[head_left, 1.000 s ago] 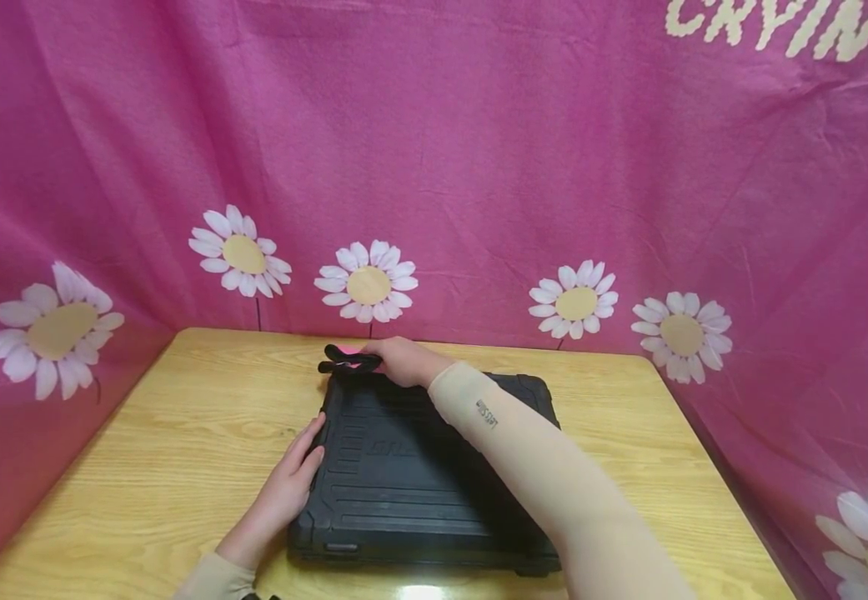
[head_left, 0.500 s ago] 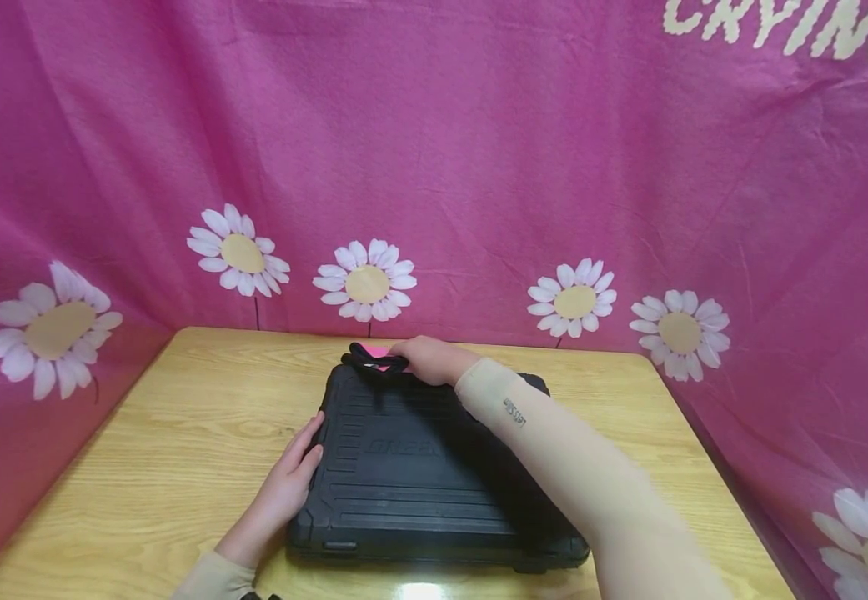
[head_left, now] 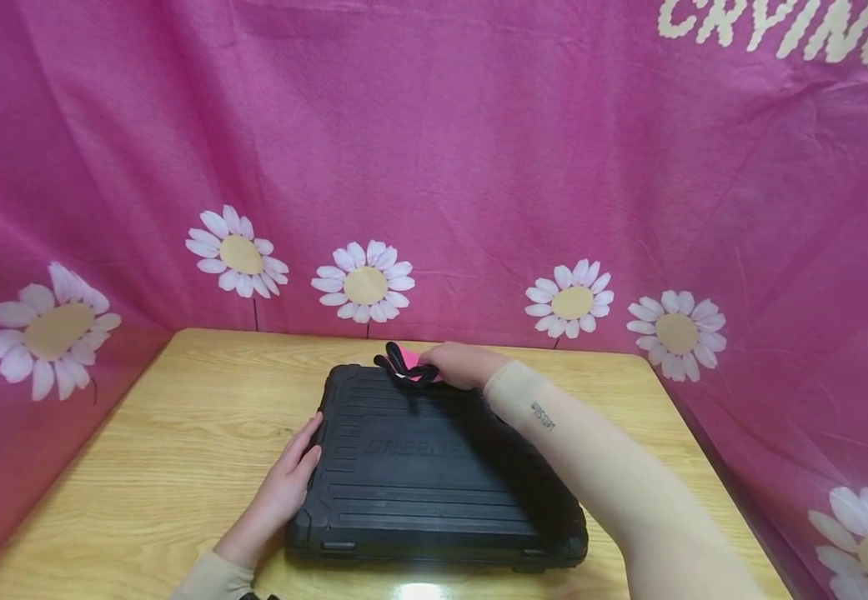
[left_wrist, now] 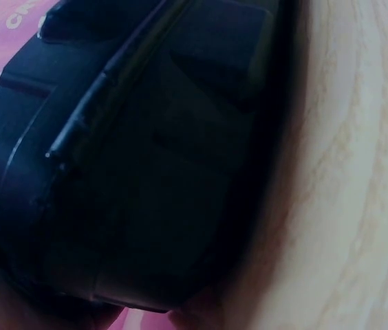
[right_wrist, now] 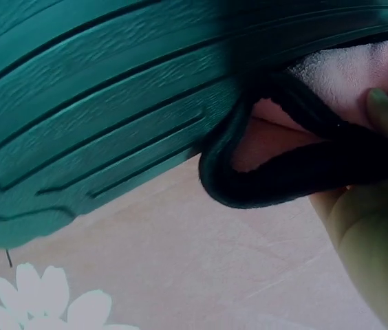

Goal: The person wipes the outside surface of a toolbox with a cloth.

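Cloth [right_wrist: 356,75], fuzzy, folded, at far edge of ridged case [head_left: 396,467]

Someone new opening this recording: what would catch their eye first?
Most likely the magenta backdrop with its white daisies behind the table. Next, the bulky black case lying on the table, with the left hand against its left side. Then the pink-and-black cloth gripped in the right hand at the case's far edge.

A pink, black-edged cloth [head_left: 417,374] juts left from the right fingers [head_left: 437,357] at the far edge of a rectangular black case [head_left: 403,483], which lies on the yellow wood-grain bench [head_left: 201,433], touching the left fingers [head_left: 306,435] from the right. Pink daisy-printed fabric [head_left: 441,167] hangs behind both.
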Available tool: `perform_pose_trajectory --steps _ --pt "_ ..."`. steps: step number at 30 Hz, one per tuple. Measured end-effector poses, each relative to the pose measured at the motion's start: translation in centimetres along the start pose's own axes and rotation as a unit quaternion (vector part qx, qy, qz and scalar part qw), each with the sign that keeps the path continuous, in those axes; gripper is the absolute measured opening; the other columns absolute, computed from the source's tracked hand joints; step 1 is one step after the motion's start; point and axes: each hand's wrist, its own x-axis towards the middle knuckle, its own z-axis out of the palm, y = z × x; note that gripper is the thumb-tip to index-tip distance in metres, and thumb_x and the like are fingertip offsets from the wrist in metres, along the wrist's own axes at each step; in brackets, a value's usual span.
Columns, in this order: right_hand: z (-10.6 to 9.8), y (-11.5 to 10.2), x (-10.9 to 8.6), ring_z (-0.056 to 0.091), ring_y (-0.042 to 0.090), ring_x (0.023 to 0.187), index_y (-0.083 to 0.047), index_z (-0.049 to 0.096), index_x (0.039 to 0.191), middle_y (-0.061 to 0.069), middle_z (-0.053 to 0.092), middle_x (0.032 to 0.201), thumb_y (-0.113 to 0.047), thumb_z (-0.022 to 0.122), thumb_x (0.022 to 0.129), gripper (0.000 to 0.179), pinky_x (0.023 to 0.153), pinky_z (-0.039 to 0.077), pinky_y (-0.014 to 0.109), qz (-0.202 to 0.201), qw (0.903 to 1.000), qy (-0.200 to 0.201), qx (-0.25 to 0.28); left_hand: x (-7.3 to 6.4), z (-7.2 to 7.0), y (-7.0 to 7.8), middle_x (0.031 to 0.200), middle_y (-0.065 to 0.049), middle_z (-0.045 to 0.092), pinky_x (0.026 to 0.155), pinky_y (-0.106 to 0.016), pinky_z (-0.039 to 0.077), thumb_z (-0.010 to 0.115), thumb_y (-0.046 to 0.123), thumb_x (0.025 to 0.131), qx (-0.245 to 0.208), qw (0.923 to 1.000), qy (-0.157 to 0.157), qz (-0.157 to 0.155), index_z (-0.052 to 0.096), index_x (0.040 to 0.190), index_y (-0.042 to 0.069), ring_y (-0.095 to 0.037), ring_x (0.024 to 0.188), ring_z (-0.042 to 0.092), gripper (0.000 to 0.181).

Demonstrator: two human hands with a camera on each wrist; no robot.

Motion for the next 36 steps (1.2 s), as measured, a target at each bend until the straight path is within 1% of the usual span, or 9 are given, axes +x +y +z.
perform_pose_trajectory --steps 7,9,12,16,19,23,28,31,36 --pt "-0.2 1.1 -1.3 0.061 0.02 0.088 -0.011 0.072 0.104 0.003 0.069 0.091 0.002 0.058 0.098 0.02 0.089 0.053 0.033 -0.007 0.999 0.004 -0.044 0.0 0.0 0.0 0.17 -0.025 0.015 0.126 -0.063 0.011 0.037 0.013 0.112 -0.004 1.0 -0.003 -0.008 0.024 0.164 0.006 -0.044 0.158 0.01 0.054" --pt "-0.3 1.4 -1.6 0.061 0.02 0.087 -0.011 0.072 0.102 0.004 0.069 0.091 0.003 0.058 0.098 0.02 0.089 0.053 0.033 -0.006 0.9982 0.003 -0.059 0.0 0.0 0.0 0.171 -0.024 0.014 0.126 -0.063 0.01 0.036 0.013 0.112 -0.003 0.9999 -0.004 -0.013 0.023 0.164 0.007 -0.044 0.158 0.009 0.054" --pt "-0.3 1.8 -1.9 0.063 0.022 0.091 -0.013 0.072 0.106 0.005 0.071 0.096 -0.001 0.056 0.1 0.02 0.093 0.054 0.037 0.012 0.9982 0.003 -0.058 0.0 -0.1 0.1 0.171 -0.023 0.014 0.126 -0.063 0.01 0.036 0.013 0.112 -0.004 0.9999 -0.004 -0.016 0.023 0.164 0.007 -0.044 0.158 0.009 0.054" --pt "-0.3 2.1 -2.4 0.064 0.023 0.099 -0.015 0.073 0.114 0.006 0.074 0.109 -0.011 0.054 0.103 0.022 0.101 0.054 0.041 0.041 0.9973 -0.001 -0.061 -0.1 -0.1 0.2 0.17 -0.024 0.015 0.126 -0.063 0.01 0.036 0.013 0.112 -0.005 0.9999 -0.003 -0.011 0.023 0.164 0.007 -0.044 0.158 0.009 0.054" --pt "-0.3 2.3 -2.7 0.067 0.023 0.096 -0.016 0.074 0.11 0.005 0.075 0.107 -0.011 0.057 0.102 0.02 0.098 0.056 0.039 0.042 0.9934 0.006 -0.107 -0.1 -0.1 0.2 0.17 -0.025 0.015 0.126 -0.063 0.01 0.037 0.013 0.112 -0.006 0.9999 -0.004 -0.009 0.023 0.164 0.006 -0.044 0.158 0.01 0.054" --pt "-0.3 2.8 -3.3 0.069 0.025 0.094 -0.015 0.075 0.105 0.005 0.076 0.102 -0.009 0.059 0.101 0.018 0.094 0.057 0.039 0.038 0.9889 0.021 -0.142 -0.1 -0.1 0.2 0.17 -0.025 0.014 0.126 -0.063 0.01 0.037 0.012 0.112 -0.008 0.9999 -0.005 -0.006 0.023 0.164 0.005 -0.044 0.158 0.01 0.054" --pt "-0.8 3.4 -4.3 0.068 0.026 0.098 -0.013 0.073 0.109 0.007 0.076 0.105 -0.011 0.06 0.1 0.016 0.099 0.056 0.04 0.035 0.9909 0.031 -0.126 -0.1 -0.1 0.1 0.17 -0.025 0.015 0.126 -0.063 0.01 0.036 0.011 0.112 -0.002 1.0 -0.005 -0.004 0.023 0.164 0.005 -0.045 0.158 0.01 0.054" --pt "-0.9 3.7 -4.8 0.069 0.028 0.104 -0.012 0.072 0.114 0.008 0.075 0.111 -0.011 0.059 0.1 0.019 0.103 0.054 0.041 0.034 0.9917 0.032 -0.12 -0.1 -0.1 0.0 0.17 -0.025 0.015 0.126 -0.063 0.011 0.036 0.012 0.112 -0.001 1.0 -0.006 -0.005 0.023 0.164 0.005 -0.045 0.158 0.01 0.054" --pt "-0.7 4.7 -5.4 0.067 0.031 0.118 -0.01 0.07 0.124 0.012 0.073 0.126 -0.017 0.054 0.103 0.027 0.111 0.049 0.046 0.067 0.9942 0.028 -0.08 0.0 0.0 0.0 0.17 -0.025 0.014 0.126 -0.063 0.01 0.036 0.012 0.112 -0.008 0.9999 -0.007 -0.002 0.022 0.164 0.005 -0.044 0.158 0.009 0.054"
